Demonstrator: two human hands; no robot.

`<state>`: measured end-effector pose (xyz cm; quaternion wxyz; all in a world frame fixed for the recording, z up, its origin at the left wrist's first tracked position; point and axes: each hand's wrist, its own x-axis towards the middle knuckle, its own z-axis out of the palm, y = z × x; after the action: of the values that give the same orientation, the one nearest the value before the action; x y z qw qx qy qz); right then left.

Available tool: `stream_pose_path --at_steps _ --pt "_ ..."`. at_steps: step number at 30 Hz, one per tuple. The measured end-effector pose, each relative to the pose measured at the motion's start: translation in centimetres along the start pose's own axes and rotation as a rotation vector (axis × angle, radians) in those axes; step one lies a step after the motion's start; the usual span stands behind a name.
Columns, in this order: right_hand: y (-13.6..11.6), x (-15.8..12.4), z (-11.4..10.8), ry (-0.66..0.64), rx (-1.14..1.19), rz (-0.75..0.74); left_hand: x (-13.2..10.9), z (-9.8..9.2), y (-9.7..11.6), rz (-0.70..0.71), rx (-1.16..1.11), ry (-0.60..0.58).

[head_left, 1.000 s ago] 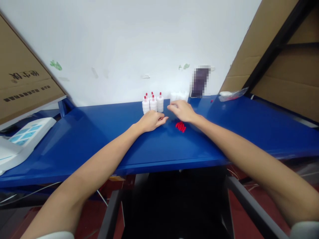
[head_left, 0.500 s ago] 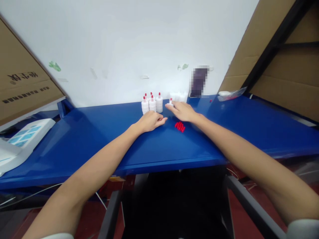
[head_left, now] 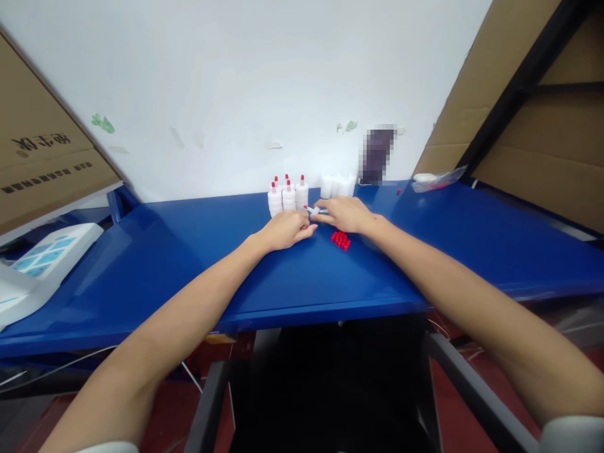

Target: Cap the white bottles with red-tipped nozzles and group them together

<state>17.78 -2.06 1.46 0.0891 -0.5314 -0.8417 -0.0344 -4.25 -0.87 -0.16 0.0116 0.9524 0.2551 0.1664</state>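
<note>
My right hand (head_left: 346, 214) is closed round a small white bottle (head_left: 315, 209) with a red tip, held on its side and pointing left. My left hand (head_left: 285, 229) rests on the blue table (head_left: 189, 264) just left of it, fingers curled, its fingertips next to the bottle's tip; I cannot make out anything in them. A heap of small red caps (head_left: 340, 240) lies under my right wrist. Several capped white bottles (head_left: 287, 195) stand upright behind my left hand. A few uncapped white bottles (head_left: 337, 185) stand behind my right hand.
A white device with blue panels (head_left: 33, 267) sits at the table's left end. Cardboard boxes (head_left: 42, 170) lean at left and right (head_left: 542, 119). A clear bag with a white item (head_left: 436, 179) lies at the back right. A blurred dark object (head_left: 377, 154) stands against the wall.
My right hand took a bottle from the uncapped group at the back and brought it down and left toward my left hand, tipping it sideways. My left hand barely moved.
</note>
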Motion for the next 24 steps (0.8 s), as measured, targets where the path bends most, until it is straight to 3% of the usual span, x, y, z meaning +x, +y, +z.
stream_pose_path --at_steps 17,24 --pt "0.17 -0.21 -0.91 -0.007 0.143 0.179 -0.22 -0.6 0.9 -0.094 0.058 -0.02" --pt "0.28 -0.14 -0.82 -0.027 0.192 0.046 -0.1 -0.3 0.57 -0.051 0.053 0.008"
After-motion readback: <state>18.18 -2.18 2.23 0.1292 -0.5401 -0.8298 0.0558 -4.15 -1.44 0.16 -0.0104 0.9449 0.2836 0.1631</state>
